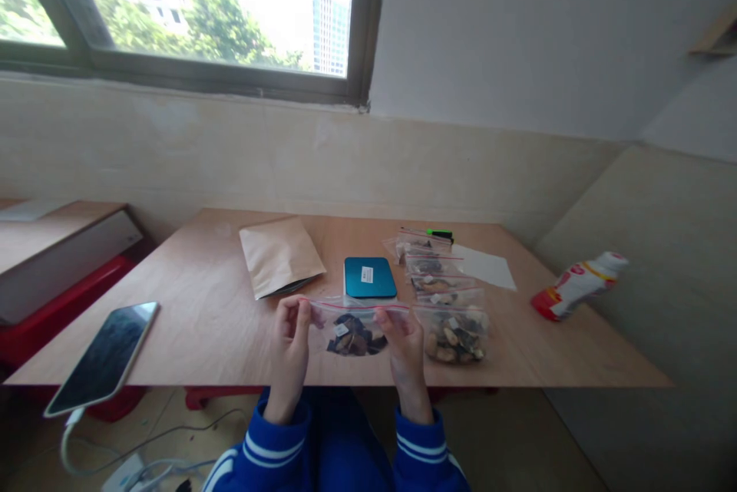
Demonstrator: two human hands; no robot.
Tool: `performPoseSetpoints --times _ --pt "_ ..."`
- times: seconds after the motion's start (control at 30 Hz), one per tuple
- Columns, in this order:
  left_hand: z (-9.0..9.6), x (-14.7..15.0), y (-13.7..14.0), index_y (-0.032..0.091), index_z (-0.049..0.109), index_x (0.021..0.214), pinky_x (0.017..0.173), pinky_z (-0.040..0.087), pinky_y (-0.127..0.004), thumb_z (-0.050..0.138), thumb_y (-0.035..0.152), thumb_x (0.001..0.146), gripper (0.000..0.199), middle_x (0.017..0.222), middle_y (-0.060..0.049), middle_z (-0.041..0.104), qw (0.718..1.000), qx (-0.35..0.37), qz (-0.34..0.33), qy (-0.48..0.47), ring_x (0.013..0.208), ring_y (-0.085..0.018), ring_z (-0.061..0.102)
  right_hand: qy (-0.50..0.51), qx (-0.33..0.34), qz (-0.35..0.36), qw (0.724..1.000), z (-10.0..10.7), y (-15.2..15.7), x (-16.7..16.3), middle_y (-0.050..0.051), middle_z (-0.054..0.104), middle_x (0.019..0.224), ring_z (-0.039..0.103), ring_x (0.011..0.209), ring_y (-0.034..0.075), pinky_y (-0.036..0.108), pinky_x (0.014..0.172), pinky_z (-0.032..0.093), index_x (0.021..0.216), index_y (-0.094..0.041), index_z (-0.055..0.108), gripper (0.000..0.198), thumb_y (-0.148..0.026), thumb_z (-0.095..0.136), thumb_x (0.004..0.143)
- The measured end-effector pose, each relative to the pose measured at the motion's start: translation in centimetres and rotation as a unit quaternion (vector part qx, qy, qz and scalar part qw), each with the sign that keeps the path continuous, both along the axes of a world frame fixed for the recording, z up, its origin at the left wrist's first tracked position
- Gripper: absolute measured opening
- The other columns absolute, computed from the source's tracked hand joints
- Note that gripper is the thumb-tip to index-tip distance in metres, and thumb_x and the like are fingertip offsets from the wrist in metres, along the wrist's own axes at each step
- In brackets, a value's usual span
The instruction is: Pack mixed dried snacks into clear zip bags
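Note:
Between my hands a clear zip-lock bag (355,338) with a red seal line holds dark brown dried pieces and a small white label. My left hand (292,346) pinches the bag's top left corner, thumb against fingers. At the top right end, my right hand (404,350) grips the seal with its thumb on the front. Just behind the bag lies a flat blue device (369,278) with a white sticker. To the right of my right hand sits another zip-lock bag (457,338) of dried pieces, with several smaller filled bags (433,265) in a row behind it.
A brown kraft paper pouch (282,254) lies at the back left. A smartphone (107,354) with a white cable rests at the left edge. White paper (484,267), a green-and-black pen-like item (441,234) and a tilted red-and-white bottle (577,286) are on the right.

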State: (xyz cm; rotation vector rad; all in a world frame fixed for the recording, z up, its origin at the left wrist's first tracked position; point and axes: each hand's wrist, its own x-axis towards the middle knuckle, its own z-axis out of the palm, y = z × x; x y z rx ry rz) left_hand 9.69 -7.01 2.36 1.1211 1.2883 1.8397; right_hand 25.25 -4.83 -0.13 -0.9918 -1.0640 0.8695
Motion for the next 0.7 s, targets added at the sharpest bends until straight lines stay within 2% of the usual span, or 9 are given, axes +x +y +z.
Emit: performPoseSetpoints --times 0.17,0.3,0.37,0.57,0.7 --pt "0.2 -0.38 0.18 0.019 0.059 0.082 0.059 0.046 -0.024 0.063 0.051 0.077 0.033 0.062 0.003 0.056 0.999 -0.006 -0.033 0.005 0.059 -0.013 0.054 -0.007 0.01 -0.033 0.999 -0.09 0.05 -0.03 0.004 0.07 0.068 0.064 0.067 0.018 0.03 0.065 0.054 0.069 -0.017 0.069 0.022 -0.039 0.071 0.073" --pt "0.26 -0.37 -0.02 0.018 0.058 0.067 0.059 0.044 -0.022 0.068 0.047 0.073 0.031 0.058 0.002 0.055 0.998 -0.033 -0.057 0.013 0.059 -0.012 0.053 0.002 0.015 -0.038 0.999 -0.4 0.07 -0.16 0.004 0.069 0.07 0.064 0.069 0.017 0.029 0.065 0.053 0.071 -0.017 0.069 0.019 -0.036 0.071 0.074" --pt "0.24 -0.39 -0.13 0.018 0.058 0.064 0.059 0.043 -0.022 0.068 0.045 0.074 0.03 0.058 0.002 0.054 0.998 -0.039 -0.058 0.003 0.06 -0.012 0.052 0.01 0.018 -0.018 1.0 -0.47 0.04 -0.2 0.003 0.069 0.071 0.064 0.069 0.017 0.028 0.065 0.053 0.072 -0.018 0.069 0.018 -0.036 0.071 0.074" --pt "-0.12 -0.67 -0.07 0.019 0.062 0.073 0.061 0.045 -0.021 0.069 0.042 0.074 0.025 0.061 0.003 0.057 0.997 -0.04 -0.057 -0.017 0.061 -0.012 0.053 -0.005 -0.009 0.113 0.994 -0.26 -0.22 0.02 0.002 0.068 0.072 0.063 0.066 0.016 0.025 0.059 0.051 0.08 -0.018 0.07 0.017 -0.034 0.072 0.074" --pt "-0.54 -0.93 -0.27 0.019 0.062 0.076 0.06 0.045 -0.021 0.069 0.042 0.074 0.024 0.062 0.002 0.058 0.998 -0.042 -0.047 0.009 0.061 -0.012 0.054 -0.038 0.011 0.095 0.995 0.41 -0.46 0.04 -0.001 0.059 0.063 0.055 0.058 0.013 0.023 0.053 0.045 0.069 -0.018 0.067 0.017 -0.033 0.069 0.076"
